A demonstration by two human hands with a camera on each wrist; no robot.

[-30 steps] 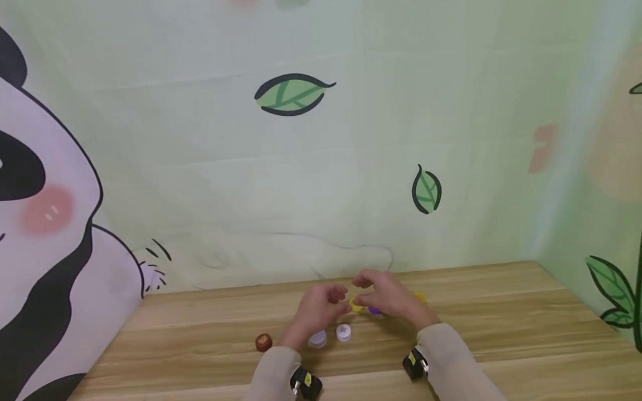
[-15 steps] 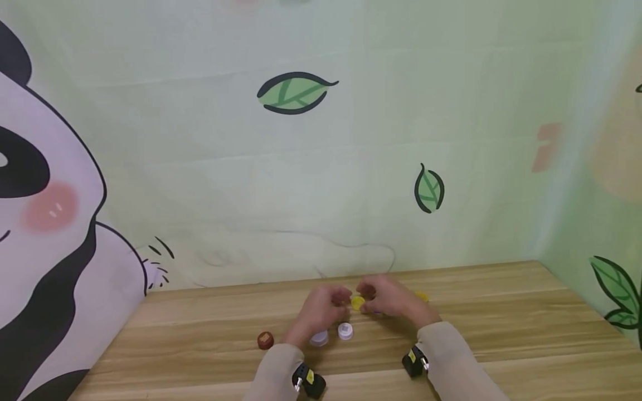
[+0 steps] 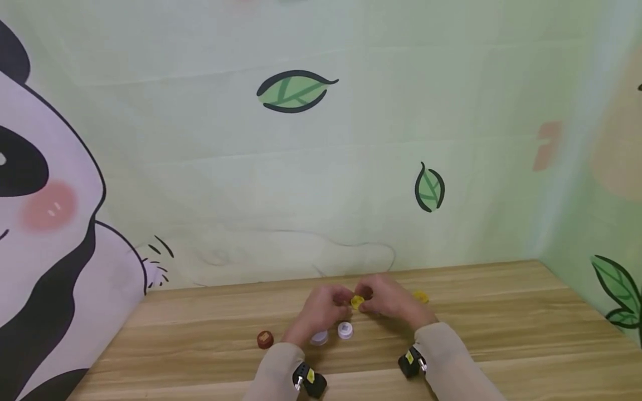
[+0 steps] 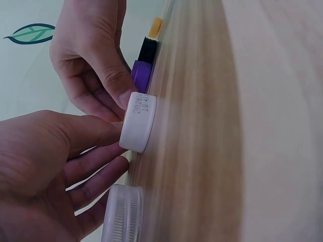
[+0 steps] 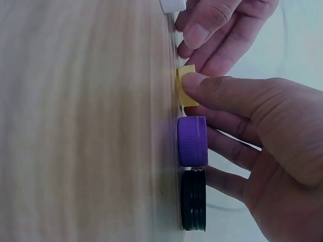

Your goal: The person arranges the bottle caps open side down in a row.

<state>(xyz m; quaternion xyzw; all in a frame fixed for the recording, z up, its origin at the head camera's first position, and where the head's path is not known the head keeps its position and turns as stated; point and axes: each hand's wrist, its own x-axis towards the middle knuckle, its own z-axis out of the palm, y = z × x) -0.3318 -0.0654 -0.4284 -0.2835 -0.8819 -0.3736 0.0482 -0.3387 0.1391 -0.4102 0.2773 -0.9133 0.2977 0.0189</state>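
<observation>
My right hand pinches a small yellow bottle cap that rests on the wooden table. Its thumb lies on the cap in the right wrist view, with the other fingers behind. Just left of the cap is my left hand, its fingers loosely extended and apart from the cap. A ribbed purple cap and a black cap stand beside my right fingers; in the head view that hand mostly hides them. Nearer to me are a white cap and a pale, ribbed cap, partly behind my left hand.
To the left lies a reddish-brown cap. Another yellow cap sits beyond my right wrist. The wooden table meets a printed cloth backdrop at the back and right.
My right thumb and fingers have drawn in round the yellow cap. My left hand has shifted slightly toward it. The other caps stay in place; the purple one is now more covered.
</observation>
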